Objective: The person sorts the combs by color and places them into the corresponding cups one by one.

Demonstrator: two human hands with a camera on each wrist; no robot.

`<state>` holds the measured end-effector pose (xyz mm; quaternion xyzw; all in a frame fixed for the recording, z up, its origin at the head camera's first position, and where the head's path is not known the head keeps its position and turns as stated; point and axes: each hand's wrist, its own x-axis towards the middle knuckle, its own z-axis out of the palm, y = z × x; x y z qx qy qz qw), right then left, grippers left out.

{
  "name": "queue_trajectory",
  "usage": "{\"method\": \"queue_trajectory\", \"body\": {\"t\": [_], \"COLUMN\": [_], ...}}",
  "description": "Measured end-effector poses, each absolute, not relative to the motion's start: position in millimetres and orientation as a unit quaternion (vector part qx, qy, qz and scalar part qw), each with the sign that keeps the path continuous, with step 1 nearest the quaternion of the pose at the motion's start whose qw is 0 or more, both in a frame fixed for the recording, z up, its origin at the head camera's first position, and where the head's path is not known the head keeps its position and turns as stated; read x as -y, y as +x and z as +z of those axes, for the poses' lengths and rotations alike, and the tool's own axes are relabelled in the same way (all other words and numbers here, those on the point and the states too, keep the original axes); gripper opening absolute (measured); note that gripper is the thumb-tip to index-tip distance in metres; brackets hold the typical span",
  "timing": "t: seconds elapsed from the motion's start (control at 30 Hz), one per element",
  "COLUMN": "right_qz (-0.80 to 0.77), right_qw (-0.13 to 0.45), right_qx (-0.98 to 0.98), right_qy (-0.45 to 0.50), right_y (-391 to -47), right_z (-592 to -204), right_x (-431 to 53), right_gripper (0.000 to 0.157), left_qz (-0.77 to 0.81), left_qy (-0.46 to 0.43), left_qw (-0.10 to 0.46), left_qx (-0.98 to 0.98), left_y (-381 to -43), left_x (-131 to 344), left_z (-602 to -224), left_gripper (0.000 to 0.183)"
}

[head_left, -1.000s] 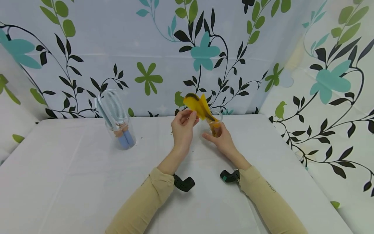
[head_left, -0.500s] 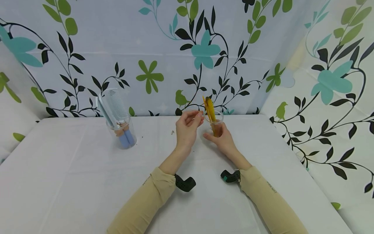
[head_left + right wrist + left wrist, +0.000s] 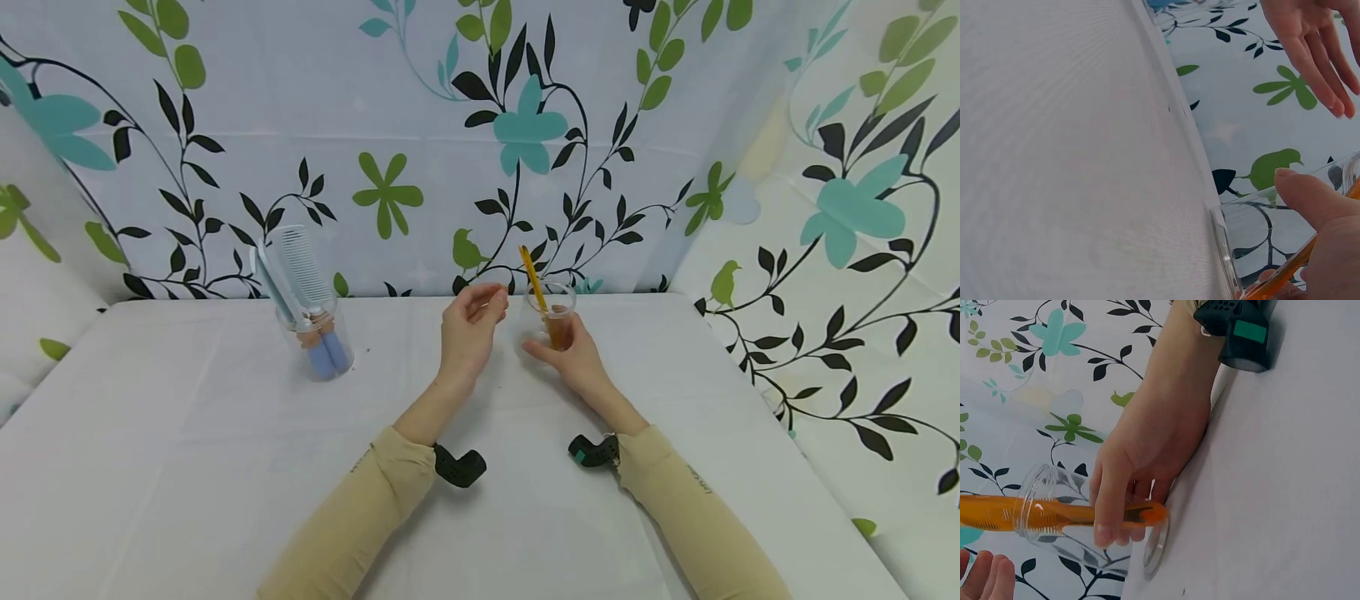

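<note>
My right hand [image 3: 573, 358] grips a clear jar [image 3: 561, 297] around its side, near the back of the table. In the left wrist view its thumb [image 3: 1110, 515] lies along the jar wall. An orange-yellow comb [image 3: 534, 279] leans inside the jar, its end sticking up past the rim; teeth show on the comb [image 3: 997, 512] in the left wrist view. To the left of the jar, my left hand [image 3: 468, 329] hovers apart from it. Its fingers [image 3: 1319, 59] are extended and hold nothing in the right wrist view.
A second clear jar [image 3: 337, 325] stands at the left rear of the white table [image 3: 225, 475], holding pale-blue combs [image 3: 300, 262] with blue handles. A patterned curtain [image 3: 435, 208] hangs behind the table's back edge and along the right side.
My left hand let go of the comb, which settled into the jar and turned edge-on, then drew back left. The right hand kept its grip on the jar.
</note>
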<state>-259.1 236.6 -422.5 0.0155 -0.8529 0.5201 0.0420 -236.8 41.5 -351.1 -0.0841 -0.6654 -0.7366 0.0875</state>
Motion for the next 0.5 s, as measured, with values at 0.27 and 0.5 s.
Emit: {"method": "queue_trajectory", "body": {"t": [0.27, 0.5], "right_qz": [0.539, 0.545], "right_qw": [0.045, 0.036], "right_qx": [0.84, 0.837], "right_qy": [0.041, 0.035], "right_y": [-260, -258], "right_z": [-422, -422], "right_x": [-241, -244], "right_gripper": [0.087, 0.09], "left_qz": [-0.636, -0.486], "left_qy": [-0.117, -0.129], "left_qw": [0.101, 0.096], "left_qx": [0.756, 0.859], "left_y": [-237, -229], "left_x": [-3, 43], "left_z": [-355, -364], "left_gripper": [0.038, 0.058]}}
